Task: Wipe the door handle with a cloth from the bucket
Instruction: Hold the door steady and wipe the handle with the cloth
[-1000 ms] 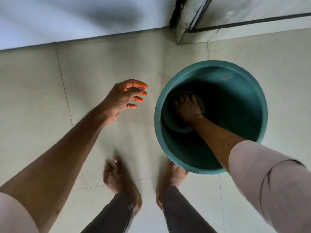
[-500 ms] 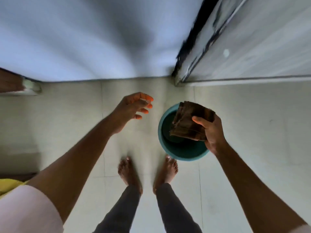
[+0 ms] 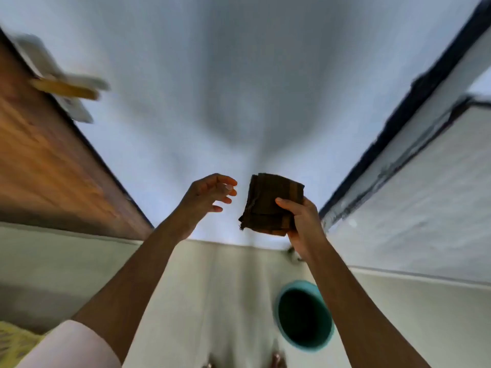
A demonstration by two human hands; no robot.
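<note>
My right hand [image 3: 303, 221] grips a folded dark brown cloth [image 3: 268, 203] and holds it up in front of the pale wall. Just left of the cloth hovers my left hand [image 3: 210, 196], empty, fingers curled and apart, a short gap from it. The teal bucket [image 3: 303, 343] stands on the floor below my right forearm, which covers part of its rim. At the upper left a brass door handle [image 3: 63, 87] sticks out from the wooden door [image 3: 39, 155]; it is blurred and well away from both hands.
A pale wall [image 3: 225, 88] fills the middle. A grey door or panel with a dark frame [image 3: 398, 115] runs along the right. Light floor tiles [image 3: 233, 288] lie below. Something yellow [image 3: 16, 343] shows at the lower left corner.
My right hand lifted the cloth out of the bucket and raised it in front of the wall. The view tilted upward, bringing the wooden door and its handle into sight.
</note>
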